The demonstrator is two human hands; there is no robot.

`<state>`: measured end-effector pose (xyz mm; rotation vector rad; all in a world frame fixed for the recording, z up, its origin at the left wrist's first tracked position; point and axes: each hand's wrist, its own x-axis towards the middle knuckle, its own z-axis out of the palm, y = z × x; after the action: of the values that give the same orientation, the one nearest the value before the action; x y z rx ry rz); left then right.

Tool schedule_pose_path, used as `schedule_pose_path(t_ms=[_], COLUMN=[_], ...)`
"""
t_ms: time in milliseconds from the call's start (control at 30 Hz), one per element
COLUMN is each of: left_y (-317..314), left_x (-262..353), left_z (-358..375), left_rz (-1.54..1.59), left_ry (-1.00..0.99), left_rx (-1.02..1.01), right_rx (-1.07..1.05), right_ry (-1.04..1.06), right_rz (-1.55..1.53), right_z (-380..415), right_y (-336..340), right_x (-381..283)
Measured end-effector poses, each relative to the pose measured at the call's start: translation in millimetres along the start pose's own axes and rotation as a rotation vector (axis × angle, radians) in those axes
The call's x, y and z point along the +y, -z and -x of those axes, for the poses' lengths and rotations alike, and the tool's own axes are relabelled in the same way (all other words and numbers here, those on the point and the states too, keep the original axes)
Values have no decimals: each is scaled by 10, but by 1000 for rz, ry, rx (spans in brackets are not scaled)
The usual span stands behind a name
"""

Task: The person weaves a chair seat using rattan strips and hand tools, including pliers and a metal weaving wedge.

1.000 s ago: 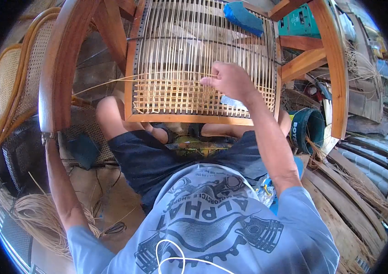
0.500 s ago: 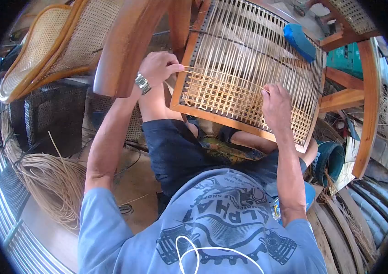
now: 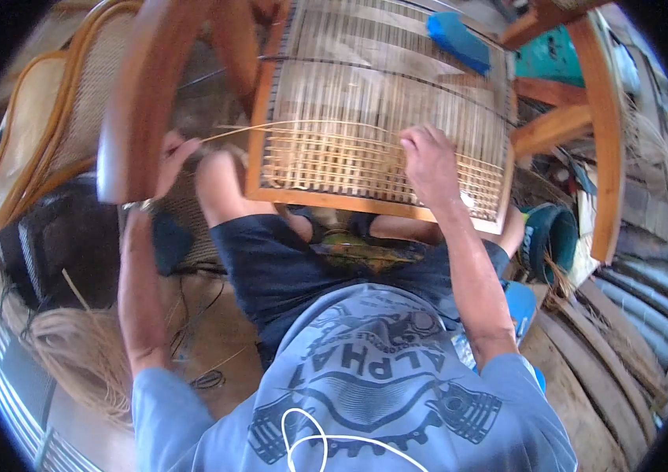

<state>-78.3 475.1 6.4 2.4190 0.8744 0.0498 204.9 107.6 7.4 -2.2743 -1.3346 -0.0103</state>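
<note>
A cane strand (image 3: 251, 127) runs from the left past the frame's edge and across the seat toward my right hand. My left hand (image 3: 174, 164) pinches its outer end, partly hidden behind a wooden chair arm and blurred. My right hand (image 3: 431, 164) is closed over the weave, its fingertips pinched where the strand seems to reach them. Below lies the chair seat, a wooden frame (image 3: 342, 201) strung with many parallel cane strands (image 3: 350, 82). Its near part is woven cane mesh (image 3: 326, 161). A blue pad-like piece (image 3: 458, 43) lies at the far right of the seat.
The chair's wooden arm (image 3: 145, 102) rises close on the left, and a leg (image 3: 600, 149) stands right. A coil of loose cane (image 3: 74, 346) lies at lower left, near a cane-panelled chair back (image 3: 86, 118). A dark green bucket (image 3: 558, 240) stands right, beside wooden planks (image 3: 578, 393).
My left hand has moved left and away from the seat frame, drawing the strand out past its edge. The right hand stays over the weave. The whole view has shifted.
</note>
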Motion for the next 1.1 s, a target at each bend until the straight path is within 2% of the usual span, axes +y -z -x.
schedule_pose_path(t_ms=[33,67,100,200,233,267,333,367,467,567,600,633,667,733,800,867,933,1000,1067,1100], left_y=[127,52,-7,-157,-204,-265,-351,-397,-502,-653,-668,-699,-745,-837,-919,-952,-953,-1069,-1182,-1118], left_x=[97,-94,-30,289,466,627,862,869,859,682,665,657,663,690,689,724,797,797,807,946], left_z=[46,-15,-41,-50,-60,-70,-64,-127,-230,-186,-169,-122,-88,-29,-37,-40,-47,-79,-92,-46], left_rz=[-97,-129,-51,50,61,68,53,50,-11,209,328,489,492,806,847,890,830,777,766,682], left_ry=[17,-37,-52,-113,-150,-158,-178,-230,-181,-83,-57,4,11,64,27,-10,7,18,35,70], left_rx=[-55,-75,-15,87,135,130,99,71,80,150,194,209,212,269,282,291,308,359,500,545], right_rx=[3,14,24,157,83,86,-121,-121,-142,-258,-264,-363,-461,-510,-532,-536,-583,-355,-144,-145], right_ry=[-17,-115,-213,-157,-273,-280,-422,-427,-437,-551,-542,-479,-417,-408,-403,-384,-564,-607,-683,-682], right_rz=[26,-61,-153,-208,-169,-160,-86,-90,-163,-241,-241,-165,-88,-122,-115,-68,-331,-432,-464,-461], right_z=[-5,-23,3,373,533,693,921,984,1103,1033,966,913,862,713,641,660,559,248,-68,-189], right_y=[78,152,216,457,621,769,970,976,907,909,943,977,1028,1111,1120,1116,1149,1261,1299,1205], right_x=[31,49,73,375,388,387,397,415,542,615,587,563,524,323,231,472,668,583,530,485])
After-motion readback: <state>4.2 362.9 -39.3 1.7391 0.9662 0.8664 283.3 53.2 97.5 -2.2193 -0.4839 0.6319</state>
